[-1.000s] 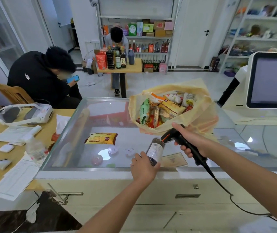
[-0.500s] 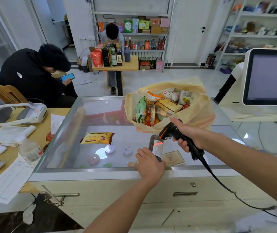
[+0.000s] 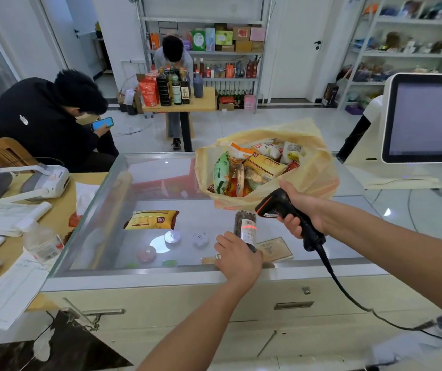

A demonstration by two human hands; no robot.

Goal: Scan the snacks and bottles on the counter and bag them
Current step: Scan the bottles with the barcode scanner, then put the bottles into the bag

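A clear water bottle point(image 3: 41, 243) stands on the wooden table point(image 3: 61, 199), far left. On the glass table point(image 3: 161, 274) a yellow snack packet point(image 3: 151, 219) lies flat, left of centre. The left hand point(image 3: 237, 257) has its fingers curled round the base of a dark bottle point(image 3: 245, 228), near-upright above the near edge. The right hand point(image 3: 304, 210) has its fingers wrapped round a black scanner point(image 3: 276, 207), its head just beside the bottle and overlapping the near rim of the filled yellow bag point(image 3: 319, 167). A red line crosses the label; one second ago there was none.
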